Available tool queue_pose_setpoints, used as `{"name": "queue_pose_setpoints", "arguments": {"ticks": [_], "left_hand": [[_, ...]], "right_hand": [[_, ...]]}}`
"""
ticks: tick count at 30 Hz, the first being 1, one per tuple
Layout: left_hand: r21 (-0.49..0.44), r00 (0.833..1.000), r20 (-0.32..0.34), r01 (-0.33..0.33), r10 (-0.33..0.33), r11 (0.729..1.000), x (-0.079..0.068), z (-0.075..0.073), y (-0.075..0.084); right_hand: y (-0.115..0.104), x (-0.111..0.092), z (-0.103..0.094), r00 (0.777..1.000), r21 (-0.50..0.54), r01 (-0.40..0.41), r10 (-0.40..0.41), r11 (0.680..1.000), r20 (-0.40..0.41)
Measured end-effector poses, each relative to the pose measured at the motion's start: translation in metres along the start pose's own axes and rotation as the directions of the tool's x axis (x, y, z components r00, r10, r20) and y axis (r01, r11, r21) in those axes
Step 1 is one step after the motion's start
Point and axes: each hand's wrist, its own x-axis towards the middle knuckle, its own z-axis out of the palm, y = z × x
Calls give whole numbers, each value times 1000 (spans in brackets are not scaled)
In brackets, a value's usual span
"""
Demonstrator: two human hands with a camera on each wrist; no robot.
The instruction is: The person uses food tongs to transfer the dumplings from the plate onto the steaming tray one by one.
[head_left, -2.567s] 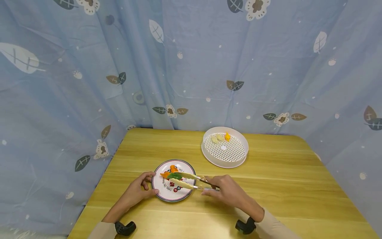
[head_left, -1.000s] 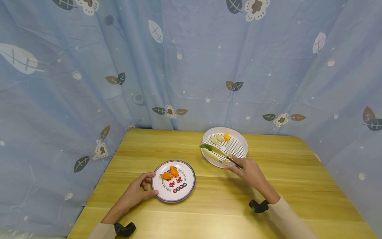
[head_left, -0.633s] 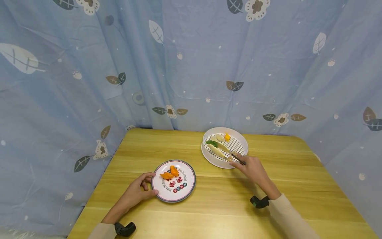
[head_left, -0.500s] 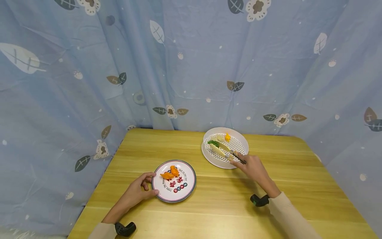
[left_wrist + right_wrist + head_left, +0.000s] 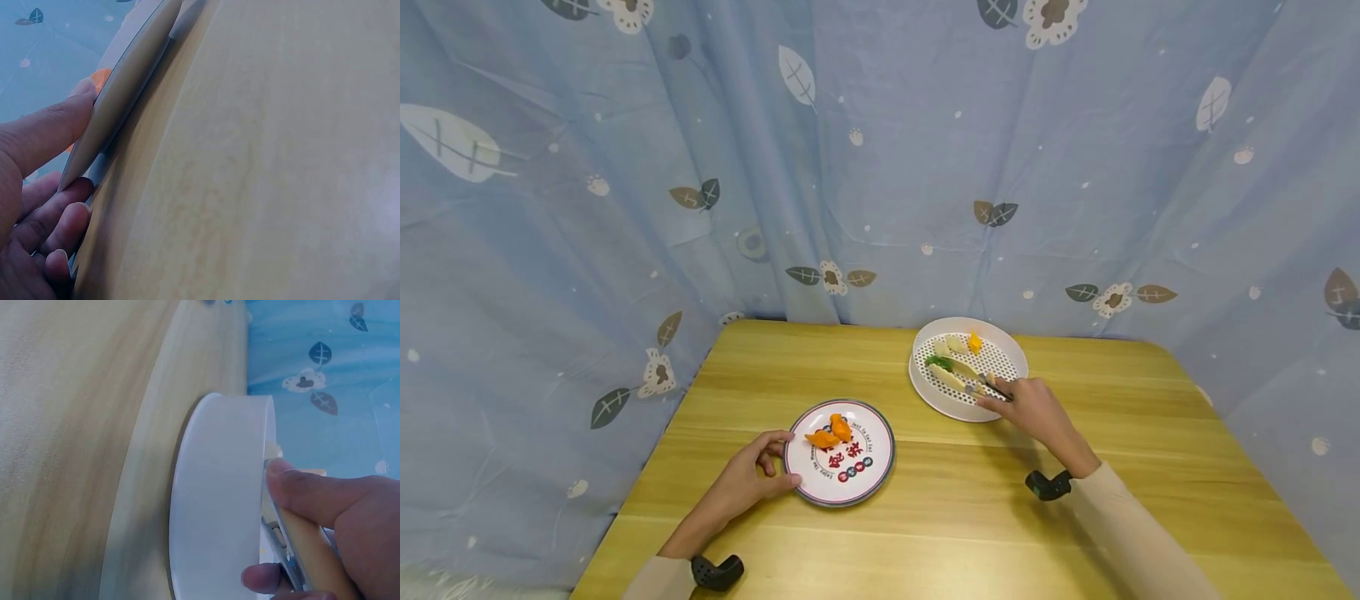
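Observation:
My left hand (image 5: 748,477) pinches the near-left rim of a white plate (image 5: 870,433), thumb on top and fingers under the edge, as the left wrist view shows. Two orange dumpling-shaped pieces (image 5: 841,427) lie on that plate. My right hand (image 5: 1037,414) grips tongs (image 5: 951,379) that reach over the rim into a white perforated steamer tray (image 5: 1002,367). At the tongs' tips, low over the holes, is a green piece (image 5: 936,361), partly hidden by them. In the right wrist view the tray's wall (image 5: 219,500) hides the tips.
Behind the green piece, the tray holds pale dumpling-shaped pieces (image 5: 956,343) and a yellow-orange one (image 5: 975,342). The wooden table (image 5: 925,533) extends to a patterned blue curtain (image 5: 910,167) at the back and sides.
My right hand has carried the green piece in the tongs from the plate to the steamer tray, then slightly further in and down. My left hand stays at the plate's rim.

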Motion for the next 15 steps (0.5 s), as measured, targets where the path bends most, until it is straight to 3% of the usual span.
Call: {"name": "queue_pose_setpoints", "arguments": {"ticks": [7, 15], "left_hand": [[-6, 1000, 1, 3, -3, 1000, 0, 0, 1], [-12, 1000, -1, 1, -1, 1000, 1, 0, -1]], "right_hand": [[-6, 3, -5, 998, -62, -32, 35, 998, 52], [-10, -1, -3, 998, -35, -65, 65, 997, 23]]}}
